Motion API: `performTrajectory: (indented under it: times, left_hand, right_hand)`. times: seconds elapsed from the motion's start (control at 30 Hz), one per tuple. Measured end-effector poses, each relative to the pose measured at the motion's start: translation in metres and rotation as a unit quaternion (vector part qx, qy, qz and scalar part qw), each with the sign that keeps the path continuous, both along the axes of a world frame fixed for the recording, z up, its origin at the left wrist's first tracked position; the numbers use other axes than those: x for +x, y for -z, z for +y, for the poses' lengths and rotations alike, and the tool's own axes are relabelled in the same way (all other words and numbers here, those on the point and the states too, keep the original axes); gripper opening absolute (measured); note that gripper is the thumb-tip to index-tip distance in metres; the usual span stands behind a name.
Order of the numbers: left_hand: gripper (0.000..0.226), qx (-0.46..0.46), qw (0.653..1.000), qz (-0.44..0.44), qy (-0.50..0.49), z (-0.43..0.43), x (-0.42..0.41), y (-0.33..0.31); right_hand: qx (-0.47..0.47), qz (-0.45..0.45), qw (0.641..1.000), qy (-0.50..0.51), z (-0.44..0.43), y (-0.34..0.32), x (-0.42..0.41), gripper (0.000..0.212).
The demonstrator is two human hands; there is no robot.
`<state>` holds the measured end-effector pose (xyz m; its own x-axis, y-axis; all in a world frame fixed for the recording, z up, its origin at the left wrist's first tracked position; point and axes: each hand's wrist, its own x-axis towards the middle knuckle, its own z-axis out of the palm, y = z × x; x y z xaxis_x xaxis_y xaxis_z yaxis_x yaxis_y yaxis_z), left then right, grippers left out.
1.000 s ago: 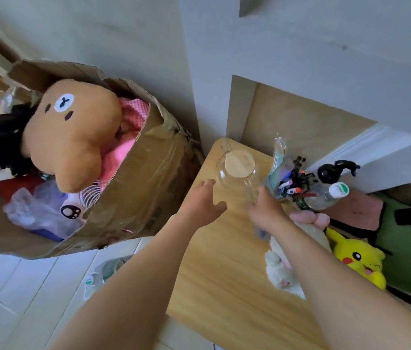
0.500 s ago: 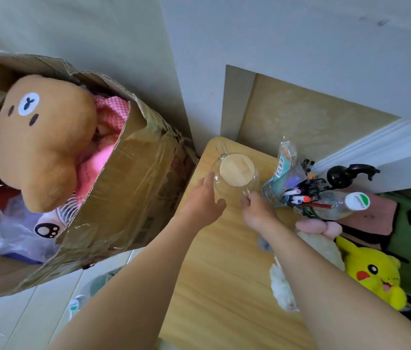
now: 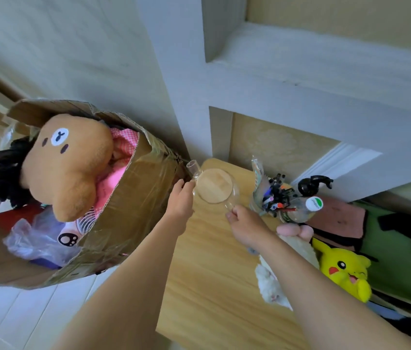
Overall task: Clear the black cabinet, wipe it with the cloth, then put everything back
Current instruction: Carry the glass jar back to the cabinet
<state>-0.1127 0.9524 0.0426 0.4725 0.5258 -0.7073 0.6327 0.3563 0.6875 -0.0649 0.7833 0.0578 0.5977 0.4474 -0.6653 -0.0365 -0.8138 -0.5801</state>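
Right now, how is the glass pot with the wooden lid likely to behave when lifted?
The glass pot looks rigid and breakable: clear walls and a slim spout that could chip. Smooth glass is probably slippery, so left hand and right hand on opposite sides helps. The wooden lid may slide off if tilted.

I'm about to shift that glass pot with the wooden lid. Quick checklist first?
1. The left hand grips the glass pot beside its spout: ok.
2. The right hand pinches the pot's near edge: ok.
3. The wooden lid sits flat on the pot: ok.
4. Pot's base lifted off the wooden tabletop: cannot tell.
5. Clearance from the pen bundle: ok, a small gap shows.
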Motion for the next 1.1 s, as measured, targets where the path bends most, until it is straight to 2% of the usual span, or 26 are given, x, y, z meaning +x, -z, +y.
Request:
performTrajectory:
  times: [0.17, 0.37, 0.57, 0.7, 0.83, 0.93, 1.1]
  left_hand:
    - [0.055, -0.024, 0.999, -0.01, 0.023, -0.018, -0.024, -0.059]
    - [0.055, 0.008, 0.998, -0.012, 0.069, -0.071, -0.045, -0.132]
    - [0.055, 0.048, 0.994, -0.023, 0.091, -0.159, -0.054, -0.192]
    - [0.061, 0.049, 0.988, -0.044, 0.138, -0.236, -0.054, -0.218]
    - [0.056, 0.053, 0.981, -0.061, 0.177, -0.334, -0.054, -0.231]
    - [0.051, 0.061, 0.973, -0.067, 0.211, -0.419, -0.055, -0.235]
    - [0.046, 0.056, 0.951, -0.09, 0.29, -0.56, -0.067, -0.248]
  right_hand:
    - [0.005, -0.014, 1.0, -0.024, -0.027, -0.048, -0.023, 0.027]
    - [-0.018, -0.058, 0.998, -0.032, -0.084, -0.125, -0.041, 0.026]
    - [0.007, -0.101, 0.995, 0.02, -0.177, -0.182, -0.053, 0.031]
    - [0.024, -0.13, 0.989, 0.068, -0.256, -0.205, -0.066, 0.028]
    - [0.021, -0.15, 0.981, 0.119, -0.356, -0.22, -0.087, 0.023]
    - [0.013, -0.162, 0.976, 0.146, -0.441, -0.232, -0.111, 0.027]
    - [0.014, -0.146, 0.962, 0.231, -0.577, -0.245, -0.154, 0.024]
